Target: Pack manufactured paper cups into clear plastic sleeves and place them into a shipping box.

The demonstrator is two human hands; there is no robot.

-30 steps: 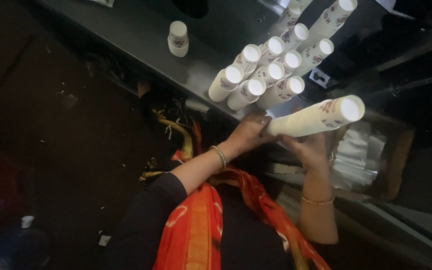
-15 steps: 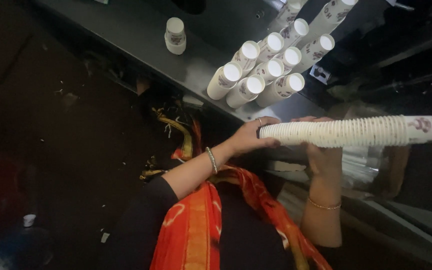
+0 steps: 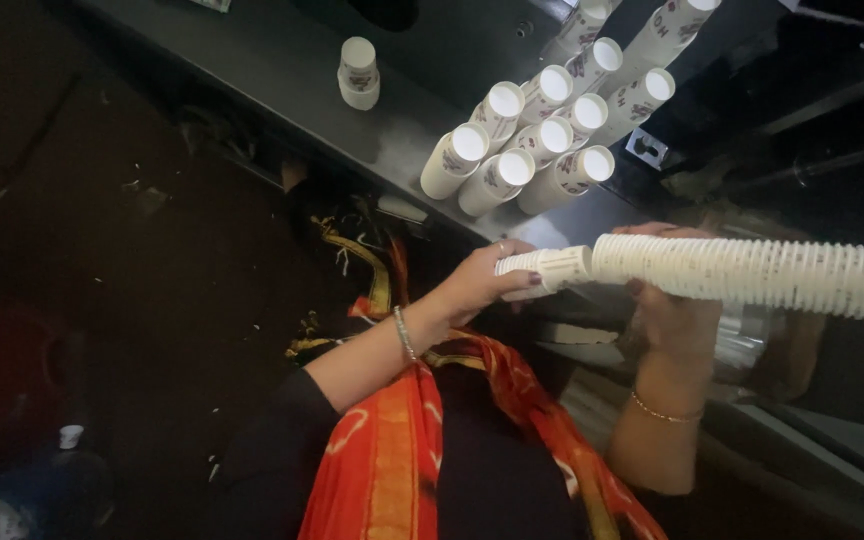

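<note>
A long stack of white paper cups (image 3: 752, 272) lies sideways in the air at the right. My right hand (image 3: 674, 310) grips it from underneath. My left hand (image 3: 480, 278) holds a short stack of a few cups (image 3: 544, 270) at the long stack's left end, slightly pulled apart from it. Both wrists wear thin bangles. An orange scarf hangs down my front.
Several upside-down stacks of white cups (image 3: 537, 135) stand grouped on the dark counter (image 3: 252, 70). One lone small cup stack (image 3: 359, 72) stands apart at the left. The dark floor lies at the left with bits of litter.
The long cup stack has swung to lie horizontal, pointing right. My left hand has drawn a few cups off its left end.
</note>
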